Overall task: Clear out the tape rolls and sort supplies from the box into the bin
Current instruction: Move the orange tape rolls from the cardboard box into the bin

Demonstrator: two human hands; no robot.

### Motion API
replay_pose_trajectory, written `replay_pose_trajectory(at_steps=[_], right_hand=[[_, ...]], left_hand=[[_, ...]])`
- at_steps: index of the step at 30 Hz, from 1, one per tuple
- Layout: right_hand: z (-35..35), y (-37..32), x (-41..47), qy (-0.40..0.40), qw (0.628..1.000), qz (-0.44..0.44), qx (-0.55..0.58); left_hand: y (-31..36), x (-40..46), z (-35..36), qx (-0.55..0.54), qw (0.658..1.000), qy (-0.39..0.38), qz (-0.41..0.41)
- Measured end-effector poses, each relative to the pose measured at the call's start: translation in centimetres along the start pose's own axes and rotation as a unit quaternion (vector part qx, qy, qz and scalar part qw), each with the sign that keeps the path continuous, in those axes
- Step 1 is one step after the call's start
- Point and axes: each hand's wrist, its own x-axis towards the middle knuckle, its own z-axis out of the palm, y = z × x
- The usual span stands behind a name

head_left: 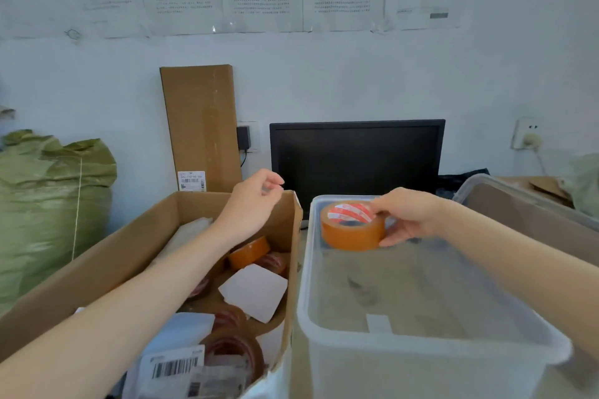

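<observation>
While the right hand [408, 215] grips the orange-brown roll of packing tape [353, 226] with fingers curled round its right side and thumb at its upper rim, the roll sits at the far left corner of the clear rectangular plastic bin [421, 347], low inside the walls, its open core facing up and slightly toward the camera; whether it already rests on the bin floor I cannot tell. That gap is what the coming move seems to turn on: judged from here, the roll needs only to go straight down and the fingers to let go to the right, away from the bin's left wall. Over the brown cardboard box [107, 256] the left hand [251, 204] hovers with fingers loosely curled and holding nothing, so it is the nearer hand to the remaining tape rolls [249, 251] lying below its wrist (more rolls lie near the box's front, half under papers). A white paper square [254, 290] and barcoded labels [176, 366] partly cover those rolls and may get in the way. Behind stand a black monitor [356, 155] and a tall flat carton [201, 126]; a green woven sack [48, 204] sits left.
</observation>
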Motion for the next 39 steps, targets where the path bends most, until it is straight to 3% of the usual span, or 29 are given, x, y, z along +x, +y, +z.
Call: replay_pose_trajectory(at_steps=[9,20,23,27,34,39], right_hand=[[2.9,4.2,8.8,-0.031,0.966,0.068,-0.246],[4.8,7.2,11.5,-0.06,0.962,0.108,-0.244],[4.8,6.1,11.1,-0.069,0.955,0.087,-0.276],[4.2,3.7,10.8,-0.048,0.946,-0.012,-0.32],[2.1,-0.1,9.4,0.031,0.978,-0.158,-0.133],[1.5,-1.3,8.1,0.04,0.978,-0.205,-0.015]], left_hand=[[-7.3,5.1,4.0,0.109,0.989,-0.096,-0.042],[-14.0,5.3,6.3,0.262,0.914,-0.278,-0.139],[-14.9,4.6,6.7,0.256,0.922,-0.244,-0.156],[-15.3,3.9,6.4,0.266,0.927,-0.2,-0.173],[-10.9,3.9,3.7,0.158,0.976,-0.076,-0.129],[-4.5,4.0,1.3,0.107,0.994,-0.002,-0.002]])
